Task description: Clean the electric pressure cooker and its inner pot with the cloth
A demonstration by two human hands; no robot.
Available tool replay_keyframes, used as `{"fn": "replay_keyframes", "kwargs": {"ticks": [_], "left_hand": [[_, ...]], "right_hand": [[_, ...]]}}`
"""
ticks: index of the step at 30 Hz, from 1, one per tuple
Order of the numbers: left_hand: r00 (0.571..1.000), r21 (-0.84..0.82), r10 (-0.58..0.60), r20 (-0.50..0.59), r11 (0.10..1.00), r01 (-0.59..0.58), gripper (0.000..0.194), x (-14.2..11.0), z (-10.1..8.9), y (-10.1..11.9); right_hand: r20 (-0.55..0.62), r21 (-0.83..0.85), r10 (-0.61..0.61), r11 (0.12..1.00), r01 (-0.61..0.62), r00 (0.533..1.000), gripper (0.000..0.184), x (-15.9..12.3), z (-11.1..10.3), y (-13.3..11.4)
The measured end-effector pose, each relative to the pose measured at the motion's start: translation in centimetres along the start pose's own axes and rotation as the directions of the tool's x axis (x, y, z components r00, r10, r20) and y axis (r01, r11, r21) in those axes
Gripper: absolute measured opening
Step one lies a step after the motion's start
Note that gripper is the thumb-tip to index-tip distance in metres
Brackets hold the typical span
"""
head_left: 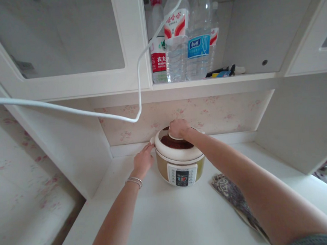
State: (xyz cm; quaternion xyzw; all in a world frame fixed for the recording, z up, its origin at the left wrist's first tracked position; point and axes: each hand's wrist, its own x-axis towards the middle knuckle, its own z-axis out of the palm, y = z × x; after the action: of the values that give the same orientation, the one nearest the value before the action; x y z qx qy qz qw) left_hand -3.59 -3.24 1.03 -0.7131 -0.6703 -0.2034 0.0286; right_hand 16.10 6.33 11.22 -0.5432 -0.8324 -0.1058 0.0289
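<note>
Right hand closed round lid knob of cooker; left hand against side handle, cannot tell if gripping; cooker below right hand, just right of left, lid on; cloth lower right of both hands; bottles on shelf above them

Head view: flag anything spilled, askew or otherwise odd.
The white cable stands out: it cuts across the view, sharply bent, passing in front of the bottles. The cloth lies slantwise near the cooker. No spill or damage shows.
</note>
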Motion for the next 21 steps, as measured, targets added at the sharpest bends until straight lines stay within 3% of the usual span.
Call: {"fn": "replay_keyframes", "kwargs": {"ticks": [7,14,17,21], "left_hand": [[1.0,-0.009,-0.002,0.022,1.0,0.002,0.063,-0.7,-0.2,0.5],[1.0,0.005,0.005,0.021,1.0,-0.005,0.066,-1.4,-0.3,0.9],[1.0,0.018,0.015,0.022,1.0,-0.016,0.067,-1.5,-0.4,0.7],[0.999,0.062,0.044,0.011,0.997,-0.045,0.068,-1.5,-0.5,0.7]], "right_hand": [[-0.048,-0.067,-0.1,0.993,0.097,0.994,0.045,-0.5,-0.2,1.3],[-0.089,-0.088,-0.088,0.993,0.08,0.992,0.046,-1.0,-0.2,1.0],[-0.189,-0.089,-0.114,0.991,0.098,0.975,0.047,-2.5,-0.7,0.8],[-0.376,-0.087,-0.171,0.985,0.149,0.911,0.046,-6.5,-1.8,1.8]]}}
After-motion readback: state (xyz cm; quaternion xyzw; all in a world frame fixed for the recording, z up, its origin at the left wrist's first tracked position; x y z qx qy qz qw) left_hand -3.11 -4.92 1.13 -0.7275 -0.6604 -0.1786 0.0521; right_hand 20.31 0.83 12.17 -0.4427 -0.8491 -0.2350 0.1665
